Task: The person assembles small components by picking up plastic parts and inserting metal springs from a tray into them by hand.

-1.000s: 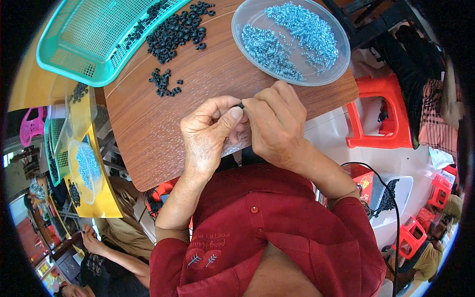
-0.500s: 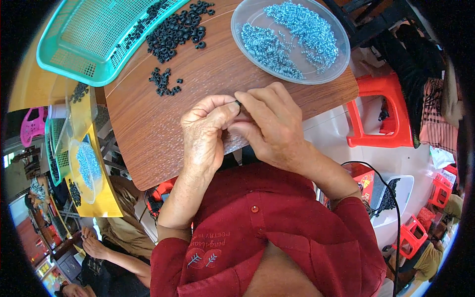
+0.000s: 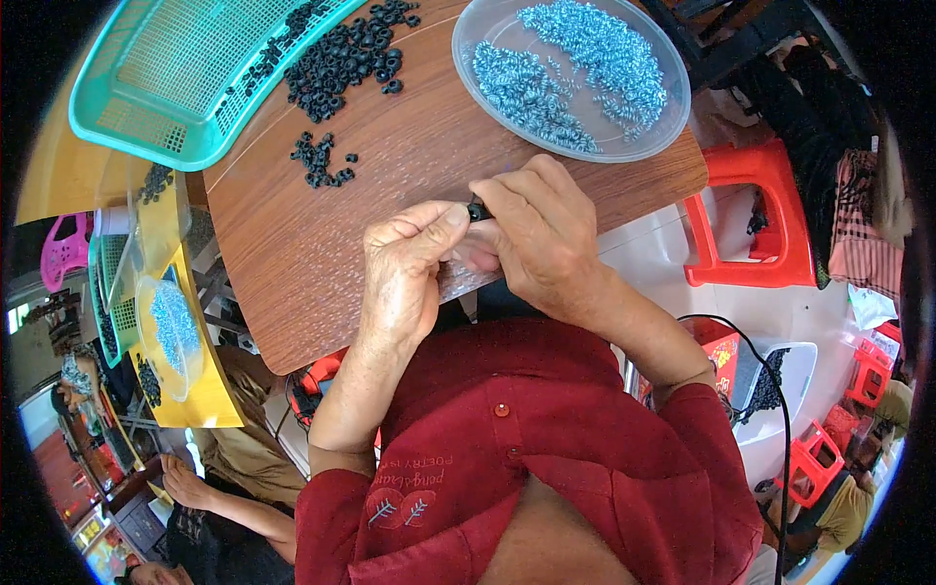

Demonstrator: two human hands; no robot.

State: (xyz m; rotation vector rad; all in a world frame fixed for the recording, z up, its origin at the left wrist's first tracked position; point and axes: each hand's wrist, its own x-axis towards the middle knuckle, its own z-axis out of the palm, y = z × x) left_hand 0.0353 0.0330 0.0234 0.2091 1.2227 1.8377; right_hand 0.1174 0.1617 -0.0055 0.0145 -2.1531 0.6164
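A small round black part (image 3: 476, 212) with a hole shows between my two hands above the near part of the wooden table (image 3: 283, 263). My left hand (image 3: 411, 258) pinches it between thumb and bent forefinger. My right hand (image 3: 541, 219) is closed against its other side, fingers curled; whatever its fingertips hold is hidden. Beyond my hands lie a small group of black parts (image 3: 320, 161) and a larger heap of black parts (image 3: 336, 73). At the far right stands a clear round tub (image 3: 492, 112) with many small, shiny, pale blue coil-like pieces (image 3: 526, 88).
A green mesh basket (image 3: 156, 146) with black parts overhangs the table's far left. To the right is a red plastic stool (image 3: 751, 268). A black cable (image 3: 770, 390) runs down past my right arm. Another person's hand (image 3: 185, 483) is at lower left, near a yellow table (image 3: 210, 390).
My right hand's fingertips have shifted slightly, so more of the black part shows between my hands. The other person's hand at lower left has also moved a little.
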